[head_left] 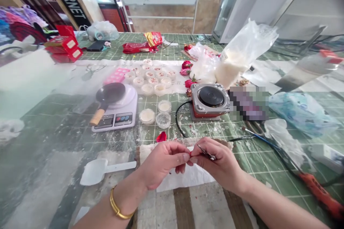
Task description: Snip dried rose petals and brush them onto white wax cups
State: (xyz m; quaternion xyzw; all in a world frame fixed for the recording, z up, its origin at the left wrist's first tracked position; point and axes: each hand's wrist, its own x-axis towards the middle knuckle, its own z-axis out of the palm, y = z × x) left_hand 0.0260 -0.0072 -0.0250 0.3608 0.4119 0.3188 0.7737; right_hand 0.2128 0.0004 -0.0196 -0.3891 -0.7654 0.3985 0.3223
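Note:
My left hand, with a gold bangle on its wrist, pinches a tiny red piece, which looks like a bit of petal. The fingertips of my right hand meet it from the other side. Tucked in my right fingers is a small metal tool; whether it is scissors or tweezers I cannot tell. Beneath both hands a white sheet of paper lies on a striped cloth. A loose red petal rests just beyond my left hand.
Ahead stand a hot plate, a kitchen scale bearing a small pan, and several filled cups. Dried roses lie near a bag of white material. A white scoop is at left, an orange-handled tool at right.

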